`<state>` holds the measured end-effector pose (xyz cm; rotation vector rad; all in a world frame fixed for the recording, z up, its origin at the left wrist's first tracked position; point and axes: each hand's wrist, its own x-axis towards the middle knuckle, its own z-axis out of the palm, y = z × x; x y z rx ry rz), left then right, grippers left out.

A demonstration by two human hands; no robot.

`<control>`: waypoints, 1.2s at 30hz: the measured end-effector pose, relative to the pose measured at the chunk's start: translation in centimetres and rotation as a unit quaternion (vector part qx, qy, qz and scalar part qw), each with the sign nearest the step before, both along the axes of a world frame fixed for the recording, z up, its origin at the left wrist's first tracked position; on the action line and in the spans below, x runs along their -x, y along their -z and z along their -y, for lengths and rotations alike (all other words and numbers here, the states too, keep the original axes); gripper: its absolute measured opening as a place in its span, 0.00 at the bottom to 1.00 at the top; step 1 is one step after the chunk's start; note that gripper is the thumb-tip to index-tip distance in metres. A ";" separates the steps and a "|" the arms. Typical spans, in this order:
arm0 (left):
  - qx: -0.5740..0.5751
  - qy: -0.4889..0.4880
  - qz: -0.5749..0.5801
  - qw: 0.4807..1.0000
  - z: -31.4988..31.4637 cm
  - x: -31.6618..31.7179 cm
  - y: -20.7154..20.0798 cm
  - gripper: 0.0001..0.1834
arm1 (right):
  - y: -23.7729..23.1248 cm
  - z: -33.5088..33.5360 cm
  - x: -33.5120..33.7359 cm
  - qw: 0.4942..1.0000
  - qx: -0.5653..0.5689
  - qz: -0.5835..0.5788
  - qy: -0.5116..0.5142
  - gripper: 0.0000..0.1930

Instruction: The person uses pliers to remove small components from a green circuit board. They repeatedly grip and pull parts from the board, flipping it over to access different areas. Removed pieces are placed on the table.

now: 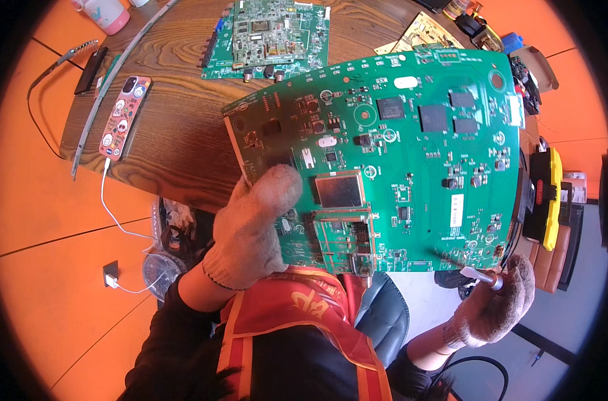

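Green printed circuit board [411,154], large and studded with black chips and silver shielding cans, is held up above the edge of the dark wooden table [177,134], tilted toward the camera. Far left on the table lies a phone in a sticker-covered case [124,117] with a white charging cable [113,214] running off its lower end down to a plug on the orange floor [56,220]. Nearer the middle, the left hand [250,224] in a grey knitted glove is clenched on the big board's lower-left edge, thumb pressed flat on its face. Behind, on the table, rests a second, smaller green circuit board [267,40]. At the right, the right hand [494,304], also gloved, is closed around the handle of a thin metal-tipped tool [461,264], probably a screwdriver, whose tip touches the board's lower-right corner. A yellow and black tool case [543,194] sits just beyond the board's right edge
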<state>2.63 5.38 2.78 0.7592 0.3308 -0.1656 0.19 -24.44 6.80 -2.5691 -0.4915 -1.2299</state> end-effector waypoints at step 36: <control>0.056 0.013 -0.074 0.996 0.2 -1.1 -0.4 0.16 | -2.1 -2.8 -0.9 0.993 0.105 -0.049 0.032 0.18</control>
